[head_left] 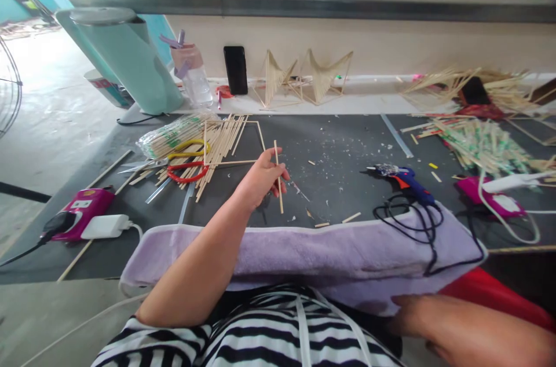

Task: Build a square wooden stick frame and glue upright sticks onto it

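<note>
My left hand reaches over the dark table with its fingers closed around a short wooden stick, held nearly upright in view. Just behind that hand lies a square frame of thin sticks, partly over a pile of loose wooden sticks. Down at the lower right, my right hand is low beside the purple towel, below the table edge. Motion blurs it and its fingers are mostly hidden. A blue glue gun rests on the table, its black cord looped over the towel.
Scissors and a wrapped stick bundle lie left, near a magenta power strip. A green pitcher, water bottle and phone stand behind. Two stick models line the wall; more sticks lie right.
</note>
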Motion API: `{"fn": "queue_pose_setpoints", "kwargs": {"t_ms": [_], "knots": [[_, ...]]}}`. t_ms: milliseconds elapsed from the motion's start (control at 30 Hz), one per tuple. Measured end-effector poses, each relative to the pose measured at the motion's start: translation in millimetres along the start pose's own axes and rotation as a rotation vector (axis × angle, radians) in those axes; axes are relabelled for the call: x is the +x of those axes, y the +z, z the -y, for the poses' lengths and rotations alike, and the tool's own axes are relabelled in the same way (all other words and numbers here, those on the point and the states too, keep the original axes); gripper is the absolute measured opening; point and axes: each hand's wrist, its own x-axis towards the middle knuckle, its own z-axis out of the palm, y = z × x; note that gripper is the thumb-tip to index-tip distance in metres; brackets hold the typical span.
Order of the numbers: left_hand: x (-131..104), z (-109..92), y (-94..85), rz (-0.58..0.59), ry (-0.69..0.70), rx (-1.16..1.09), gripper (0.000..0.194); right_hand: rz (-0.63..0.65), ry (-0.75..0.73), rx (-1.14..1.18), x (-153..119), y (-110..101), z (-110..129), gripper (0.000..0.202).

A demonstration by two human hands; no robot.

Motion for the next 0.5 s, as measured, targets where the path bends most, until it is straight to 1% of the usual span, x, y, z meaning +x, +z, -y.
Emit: {"fn": "queue_pose_setpoints", "kwargs": {"t_ms": [33, 67, 100, 133, 167, 200, 233, 267, 300, 367, 433, 467, 500], "knots": [[0, 0, 0.6, 0.021, 0.001, -0.009, 0.039, 0.040, -0.010, 0.025, 6, 0, 0, 0.035], [0, 0, 1.4, 0.050, 0.004, -0.025, 0.032, 0.039, -0.002, 0.043, 17, -4, 2, 0.030], [0, 1, 2.6, 0.086, 0.010, -0.048, 0.026, 0.004, 0.019, 0.086, 35, -10, 6, 0.029], [0, 1, 4.1, 0.125, 0.019, -0.075, 0.022, -0.065, 0.040, 0.139, 56, -19, 12, 0.031], [-1, 1, 5.8, 0.167, 0.028, -0.103, 0.018, -0.160, 0.068, 0.198, 80, -28, 18, 0.033], [-1, 1, 7.7, 0.207, 0.038, -0.127, 0.017, -0.270, 0.117, 0.303, 106, -36, 25, 0.031], [-2, 1, 9.4, 0.238, 0.049, -0.143, 0.016, -0.345, 0.123, 0.461, 131, -43, 31, 0.031], [-2, 1, 10.3, 0.250, 0.063, -0.147, 0.016, -0.350, 0.093, 0.620, 154, -49, 37, 0.033], [-2, 0, 10.1, 0.243, 0.081, -0.133, 0.016, -0.310, 0.044, 0.740, 174, -53, 41, 0.034], [-2, -4, 3.9, 0.183, 0.121, -0.055, 0.013, -0.264, -0.024, 0.924, 207, -58, 46, 0.036], [0, -13, -12.5, 0.107, 0.145, 0.114, 0.010, -0.179, -0.074, 0.967, 230, -66, 46, 0.034], [2, -19, -24.8, 0.093, 0.135, 0.239, 0.012, -0.143, -0.075, 0.943, 239, -71, 45, 0.030], [5, -25, -39.7, 0.047, 0.136, 0.389, 0.016, -0.123, -0.053, 0.896, 248, -79, 43, 0.025]]}}
